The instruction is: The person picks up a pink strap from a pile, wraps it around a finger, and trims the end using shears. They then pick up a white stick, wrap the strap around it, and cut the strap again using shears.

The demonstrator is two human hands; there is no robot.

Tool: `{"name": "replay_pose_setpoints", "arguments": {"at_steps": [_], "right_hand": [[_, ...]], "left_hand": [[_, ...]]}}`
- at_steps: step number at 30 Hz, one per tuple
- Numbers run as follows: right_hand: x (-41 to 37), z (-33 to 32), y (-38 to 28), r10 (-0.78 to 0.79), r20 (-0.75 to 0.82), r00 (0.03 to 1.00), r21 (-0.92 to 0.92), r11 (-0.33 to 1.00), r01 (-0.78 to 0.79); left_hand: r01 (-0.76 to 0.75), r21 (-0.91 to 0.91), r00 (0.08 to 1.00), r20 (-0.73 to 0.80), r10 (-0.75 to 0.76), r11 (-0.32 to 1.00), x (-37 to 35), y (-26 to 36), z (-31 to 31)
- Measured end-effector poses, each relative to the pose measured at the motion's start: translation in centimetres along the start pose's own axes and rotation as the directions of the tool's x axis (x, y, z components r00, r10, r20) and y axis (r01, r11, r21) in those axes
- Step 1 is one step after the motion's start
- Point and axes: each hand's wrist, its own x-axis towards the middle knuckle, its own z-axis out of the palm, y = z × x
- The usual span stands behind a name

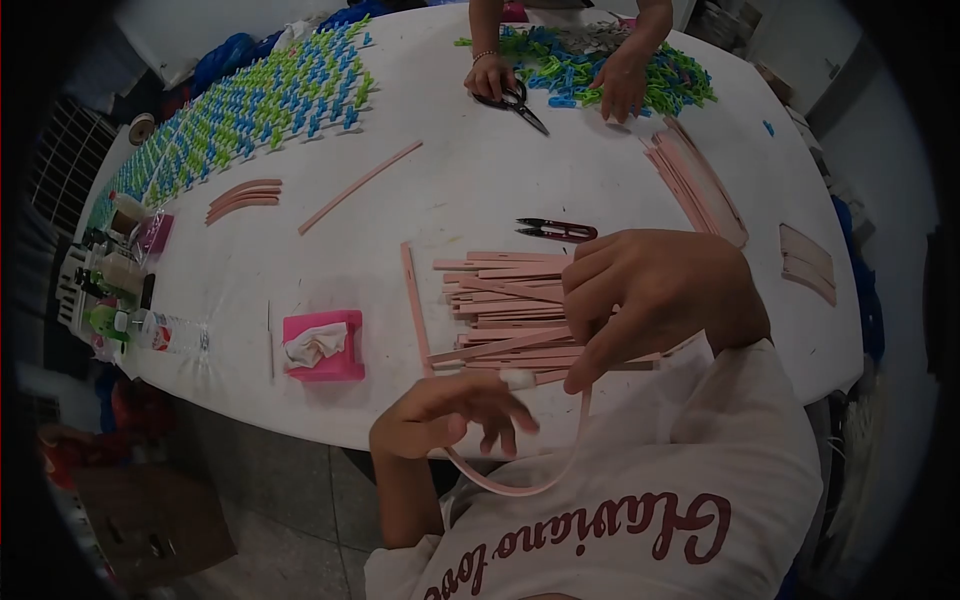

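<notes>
My right hand is closed, thumb and finger pinching one end of a thin pink strip that hangs in a loop before my shirt. The strip's other end passes behind my left hand, whose fingers are bent and apart, with a white cover on one fingertip. Beneath and beside my right hand lies a pile of flat pink strips. Another pink strip lies left of the pile, its lower end close to my left hand. Black thread snips rest just beyond the pile.
A pink box with tissue stands left. Across the white table, a person's hands touch blue and green clips and black scissors. Rows of clips cover the far left. More pink strips lie right; bottles stand left.
</notes>
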Motion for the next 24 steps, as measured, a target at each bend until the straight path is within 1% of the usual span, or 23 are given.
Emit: {"name": "replay_pose_setpoints", "arguments": {"at_steps": [1, 2, 3, 4, 5, 6, 7, 8, 9, 10, 11, 12, 13, 14, 16, 17, 18, 19, 20, 21, 22, 23, 24], "right_hand": [[0.0, -0.1, -0.1, -0.002, 0.001, 1.000, -0.003, 1.000, 0.002], [0.0, -0.4, -0.2, 0.040, 0.022, 0.999, -0.028, 0.999, -0.040], [-0.1, -0.5, -0.2, 0.085, 0.039, 0.996, -0.055, 0.995, -0.083], [-0.2, -0.6, -0.1, 0.089, 0.036, 0.995, -0.058, 0.995, -0.086], [-0.3, -0.6, 0.2, 0.133, 0.015, 0.991, -0.094, 0.987, -0.131], [-0.4, -0.7, 0.4, 0.174, -0.005, 0.985, -0.129, 0.976, -0.173], [-0.3, -0.7, 0.5, 0.171, 0.000, 0.985, -0.127, 0.977, -0.169], [-0.3, -0.8, 0.6, 0.175, -0.008, 0.984, -0.192, 0.966, -0.174], [-0.2, -0.9, 0.7, 0.179, -0.016, 0.984, -0.256, 0.950, -0.177], [-0.1, -1.0, 0.7, 0.174, -0.010, 0.985, -0.255, 0.952, -0.171], [0.0, -1.2, 0.7, 0.170, -0.020, 0.985, -0.275, 0.946, -0.169], [0.1, -1.3, 0.7, 0.167, -0.032, 0.985, -0.294, 0.941, -0.169], [0.2, -1.2, 0.9, 0.166, -0.031, 0.986, -0.291, 0.942, -0.168], [0.3, -1.0, 1.4, 0.133, -0.044, 0.990, -0.269, 0.953, -0.140], [0.7, -0.6, 2.7, 0.098, -0.055, 0.994, -0.248, 0.963, -0.109], [1.0, -0.4, 3.8, 0.073, -0.133, 0.988, -0.244, 0.964, -0.104], [1.1, -0.4, 5.0, 0.048, -0.209, 0.977, -0.239, 0.966, -0.099], [0.8, -1.0, 6.6, 0.078, -0.268, 0.960, -0.256, 0.955, -0.149], [0.4, -1.8, 8.8, 0.109, -0.327, 0.939, -0.266, 0.943, -0.202], [-0.5, -2.4, 11.5, 0.294, -0.388, 0.873, -0.190, 0.902, -0.388], [-1.7, -2.9, 14.8, 0.469, -0.429, 0.772, -0.104, 0.824, -0.558], [-2.8, -3.5, 19.0, 0.641, -0.405, 0.652, -0.123, 0.669, -0.733], [-3.9, -3.9, 23.2, 0.777, -0.386, 0.496, -0.151, 0.478, -0.866]], "left_hand": [[0.069, -0.132, 0.984, 0.173, -0.045, 0.989, 0.5, -0.8, -0.4], [0.072, -0.127, 0.983, 0.179, -0.049, 0.989, 0.8, -1.1, -0.3], [0.119, 0.002, 0.982, 0.146, -0.118, 0.993, 1.0, -1.2, 0.3], [0.166, 0.124, 0.979, 0.102, -0.179, 0.978, 1.3, -1.3, 0.8], [0.166, 0.122, 0.978, 0.103, -0.179, 0.979, 1.7, -1.4, 1.2], [0.248, 0.475, 0.959, 0.001, -0.282, 0.845, 2.8, -0.9, 2.2], [0.317, 0.750, 0.932, -0.134, -0.337, 0.581, 3.4, -0.7, 2.7], [0.317, 0.749, 0.934, -0.139, -0.330, 0.582, 3.3, -1.1, 2.9], [0.290, 0.842, 0.944, -0.173, -0.281, 0.455, 3.0, -1.5, 3.2], [0.265, 0.912, 0.953, -0.200, -0.227, 0.313, 2.9, -1.7, 3.4], [0.267, 0.912, 0.953, -0.203, -0.223, 0.311, 2.9, -1.5, 3.6], [0.330, 0.784, 0.943, -0.254, -0.213, 0.526, 3.3, -0.8, 4.2], [0.363, 0.604, 0.928, -0.305, -0.216, 0.710, 3.6, -0.5, 4.5], [0.365, 0.601, 0.927, -0.308, -0.215, 0.711, 3.6, -0.4, 4.5], [0.379, 0.452, 0.848, -0.519, -0.107, 0.808, 3.5, -0.4, 4.3], [0.377, 0.451, 0.848, -0.519, -0.106, 0.809, 3.6, -0.6, 4.3], [0.312, 0.418, 0.794, -0.608, 0.008, 0.853, 3.6, -0.9, 4.4], [0.240, 0.391, 0.714, -0.691, 0.111, 0.889, 3.6, -1.1, 4.4], [0.241, 0.385, 0.710, -0.695, 0.108, 0.891, 3.3, -1.3, 4.2], [0.212, 0.376, 0.635, -0.755, 0.165, 0.902, 3.0, -1.4, 3.9], [0.181, 0.368, 0.547, -0.808, 0.217, 0.912, 2.7, -1.5, 3.6], [0.213, 0.386, 0.484, -0.839, 0.246, 0.898, 2.5, -1.5, 3.4], [0.214, 0.376, 0.477, -0.846, 0.240, 0.902, 2.4, -1.6, 3.1]]}}
